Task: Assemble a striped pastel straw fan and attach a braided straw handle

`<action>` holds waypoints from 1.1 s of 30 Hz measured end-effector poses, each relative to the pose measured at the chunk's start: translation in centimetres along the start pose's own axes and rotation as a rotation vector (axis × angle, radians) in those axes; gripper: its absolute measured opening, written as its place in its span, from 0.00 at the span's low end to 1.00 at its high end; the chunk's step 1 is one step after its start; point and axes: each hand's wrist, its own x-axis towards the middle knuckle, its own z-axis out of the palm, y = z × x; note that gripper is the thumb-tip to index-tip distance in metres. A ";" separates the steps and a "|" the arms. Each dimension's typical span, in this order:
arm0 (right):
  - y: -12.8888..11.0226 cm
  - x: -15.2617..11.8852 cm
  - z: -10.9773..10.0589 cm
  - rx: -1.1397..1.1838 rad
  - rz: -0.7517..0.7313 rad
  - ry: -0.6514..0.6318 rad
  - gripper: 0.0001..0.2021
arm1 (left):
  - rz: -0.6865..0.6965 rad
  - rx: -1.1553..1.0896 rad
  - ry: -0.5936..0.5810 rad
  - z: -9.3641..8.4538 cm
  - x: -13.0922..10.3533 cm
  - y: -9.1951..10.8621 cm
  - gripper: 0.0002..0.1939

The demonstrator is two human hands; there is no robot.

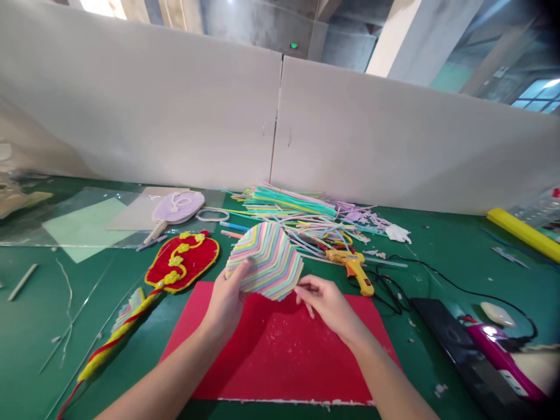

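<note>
A rounded panel of pastel zigzag stripes (pixel 266 259) is held up over a red sheet (pixel 280 356). My left hand (pixel 230 300) grips its lower left edge, thumb on the front face. At the panel's lower right edge, my right hand (pixel 321 300) has its thumb and index finger pinched together, with the other fingers curled below. To the left lies a red fan (pixel 181 262) with yellow trim and flowers, its handle wrapped in yellow and red. A small striped piece (pixel 130 309) rests beside that handle.
Behind are a pile of pastel strips (pixel 289 201), a yellow glue gun (pixel 354 268) with a black cable, and a lilac fan (pixel 177 207). At right are a magenta device (pixel 499 356), a black tray (pixel 459 350) and a yellow bar (pixel 525 233). A white partition (pixel 175 116) stands behind.
</note>
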 end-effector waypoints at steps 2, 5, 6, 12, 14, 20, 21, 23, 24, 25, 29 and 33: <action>-0.1 0.2 -0.9 -0.080 -0.030 0.036 0.11 | -0.047 0.053 -0.028 -0.3 0.3 0.3 0.21; -0.4 0.3 -2.1 -0.220 -0.104 0.063 0.09 | -0.094 0.168 -0.101 -0.6 0.7 0.8 0.22; -0.4 0.3 -2.4 -0.259 -0.117 0.059 0.08 | -0.098 0.205 -0.116 -0.7 0.8 0.9 0.22; -0.1 0.5 -2.4 -0.385 -0.224 0.231 0.11 | -0.047 0.303 -0.049 -0.4 0.6 0.6 0.24; -0.2 0.4 -1.6 -0.465 -0.352 0.414 0.14 | -0.037 0.323 -0.047 -0.2 0.2 0.2 0.23; -1.2 -0.5 1.6 -0.582 -0.514 0.463 0.28 | -0.020 0.396 -0.115 0.5 -1.2 -1.0 0.23; -1.2 -0.5 1.7 -0.539 -0.476 0.454 0.30 | -0.022 0.407 -0.130 0.5 -1.3 -1.0 0.23; -1.4 -0.3 1.5 -0.405 -0.363 0.409 0.33 | -0.027 0.428 -0.150 0.4 -1.4 -1.0 0.23; -1.5 -0.2 1.2 -0.332 -0.297 0.362 0.33 | -0.026 0.439 -0.156 0.3 -1.3 -1.0 0.23; -1.6 0.0 0.7 -0.266 -0.233 0.298 0.31 | -0.022 0.452 -0.162 0.3 -1.3 -0.9 0.22; -2.3 0.6 -1.0 -0.070 0.008 -0.018 0.21 | 0.012 0.501 -0.183 0.1 -1.1 -0.6 0.22; -3.1 1.0 -1.4 -0.048 0.042 -0.092 0.17 | 0.029 0.523 -0.190 0.3 -1.2 -0.5 0.20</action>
